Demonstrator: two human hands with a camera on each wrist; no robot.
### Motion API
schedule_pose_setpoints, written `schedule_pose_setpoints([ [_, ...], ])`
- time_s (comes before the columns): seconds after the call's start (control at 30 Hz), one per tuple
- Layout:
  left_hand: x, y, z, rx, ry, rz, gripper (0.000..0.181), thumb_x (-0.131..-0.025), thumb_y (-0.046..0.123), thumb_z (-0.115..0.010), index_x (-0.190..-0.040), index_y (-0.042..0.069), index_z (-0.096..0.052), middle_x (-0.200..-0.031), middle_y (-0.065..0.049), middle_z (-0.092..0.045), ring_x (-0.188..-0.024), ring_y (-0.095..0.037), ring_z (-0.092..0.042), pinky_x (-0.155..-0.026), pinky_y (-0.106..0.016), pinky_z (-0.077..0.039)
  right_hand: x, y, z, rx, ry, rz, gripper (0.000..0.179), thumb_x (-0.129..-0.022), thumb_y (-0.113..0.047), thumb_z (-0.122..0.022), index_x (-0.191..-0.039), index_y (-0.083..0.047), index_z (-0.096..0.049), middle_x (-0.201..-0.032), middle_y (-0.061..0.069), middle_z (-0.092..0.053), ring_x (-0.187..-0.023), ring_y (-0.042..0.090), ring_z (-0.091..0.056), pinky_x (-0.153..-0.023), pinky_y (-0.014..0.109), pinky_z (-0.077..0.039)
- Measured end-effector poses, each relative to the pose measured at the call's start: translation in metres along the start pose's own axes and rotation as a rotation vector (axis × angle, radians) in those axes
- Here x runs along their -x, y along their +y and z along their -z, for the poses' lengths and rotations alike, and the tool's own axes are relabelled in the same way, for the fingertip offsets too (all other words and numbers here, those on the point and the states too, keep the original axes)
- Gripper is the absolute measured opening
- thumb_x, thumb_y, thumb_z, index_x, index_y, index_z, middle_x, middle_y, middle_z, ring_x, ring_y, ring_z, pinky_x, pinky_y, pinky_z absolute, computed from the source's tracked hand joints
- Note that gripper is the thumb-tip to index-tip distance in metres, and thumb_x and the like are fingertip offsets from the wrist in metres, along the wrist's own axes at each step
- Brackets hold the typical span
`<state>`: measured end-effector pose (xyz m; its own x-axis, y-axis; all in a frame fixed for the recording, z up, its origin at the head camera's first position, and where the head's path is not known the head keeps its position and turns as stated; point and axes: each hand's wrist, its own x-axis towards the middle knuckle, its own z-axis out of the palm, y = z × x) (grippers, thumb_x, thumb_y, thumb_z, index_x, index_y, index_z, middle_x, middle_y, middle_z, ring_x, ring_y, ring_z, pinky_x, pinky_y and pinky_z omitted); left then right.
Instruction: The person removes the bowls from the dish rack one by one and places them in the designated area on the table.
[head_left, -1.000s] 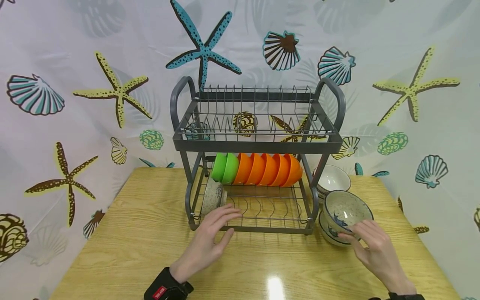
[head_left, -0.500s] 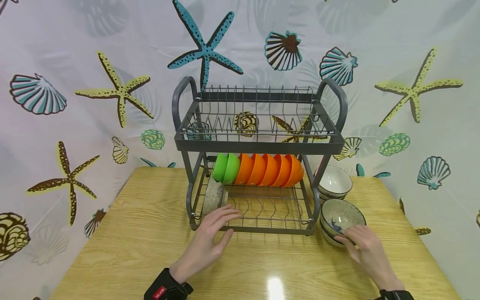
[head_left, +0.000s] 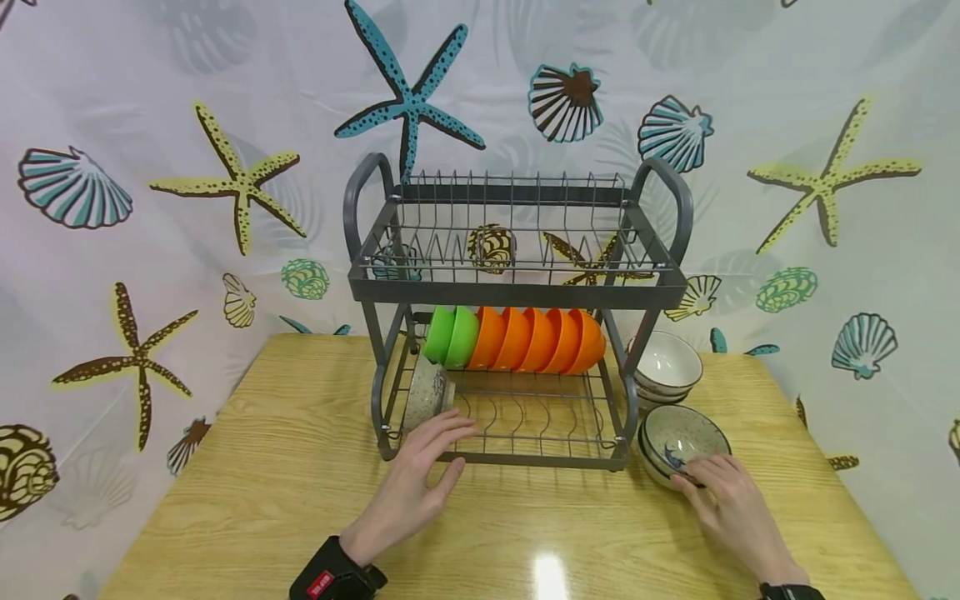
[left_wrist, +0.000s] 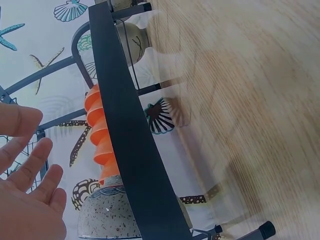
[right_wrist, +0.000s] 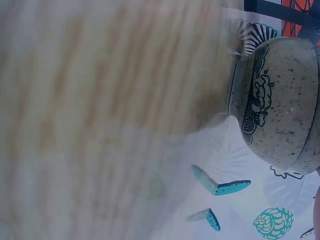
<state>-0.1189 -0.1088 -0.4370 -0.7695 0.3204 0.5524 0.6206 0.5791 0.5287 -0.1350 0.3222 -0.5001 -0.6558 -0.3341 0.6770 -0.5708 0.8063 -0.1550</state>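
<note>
Head view hands: the right hand (head_left: 726, 504) pinches the round grey speckled china bowl (head_left: 681, 432) at its 5 o'clock rim; the left hand (head_left: 411, 475) is loose, holding nothing
Bowl stack: that bowl sits in a matching speckled bowl (head_left: 651, 468), 4 o'clock from the dark grey metal rack (head_left: 517, 292); lifting it straight should stop scraping
Rack: low shelf holds shiny round green bowls (head_left: 452, 337) and orange bowls (head_left: 536, 342), 12 o'clock; tipped speckled bowl (head_left: 425, 397), 8 o'clock
Left wrist fingers: spread; tipped bowl at 4 o'clock
Right wrist bowl: 3 o'clock; can't tell the grip here
</note>
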Motion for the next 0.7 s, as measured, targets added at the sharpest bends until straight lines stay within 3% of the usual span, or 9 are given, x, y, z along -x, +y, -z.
schedule_pose_setpoints([
  [0.23,0.000,-0.006,-0.002,-0.006,0.086,0.009,0.045,-0.084,-0.005,-0.072,-0.126,0.010,-0.066,-0.146,-0.013,-0.055,-0.142,-0.038,-0.044,-0.116,-0.062,-0.035,-0.002,-0.001,0.000,-0.048,0.019,-0.021,0.033,-0.080,-0.019,-0.081,-0.105,0.001,-0.074,-0.102,0.017,-0.076,-0.107,0.033,-0.061,-0.116,0.021,-0.028],
  [0.43,-0.001,-0.009,-0.001,0.019,0.126,0.049,0.050,-0.084,-0.008,-0.070,-0.132,0.007,-0.062,-0.151,-0.021,-0.045,-0.144,-0.039,-0.038,-0.115,-0.063,-0.036,-0.006,-0.006,-0.002,-0.096,0.070,-0.001,0.053,-0.096,-0.043,-0.065,-0.120,0.004,-0.069,-0.123,0.024,-0.069,-0.145,0.010,-0.042,-0.129,0.025,-0.016],
  [0.7,-0.004,-0.012,-0.002,0.132,0.180,0.148,0.063,-0.086,-0.008,-0.067,-0.144,0.000,-0.047,-0.157,-0.024,-0.034,-0.145,-0.044,-0.034,-0.107,-0.068,-0.040,-0.014,-0.018,-0.002,-0.189,0.088,-0.036,0.048,-0.098,-0.032,-0.065,-0.126,0.006,-0.065,-0.144,0.019,-0.059,-0.152,0.013,-0.034,-0.130,0.028,-0.014],
])
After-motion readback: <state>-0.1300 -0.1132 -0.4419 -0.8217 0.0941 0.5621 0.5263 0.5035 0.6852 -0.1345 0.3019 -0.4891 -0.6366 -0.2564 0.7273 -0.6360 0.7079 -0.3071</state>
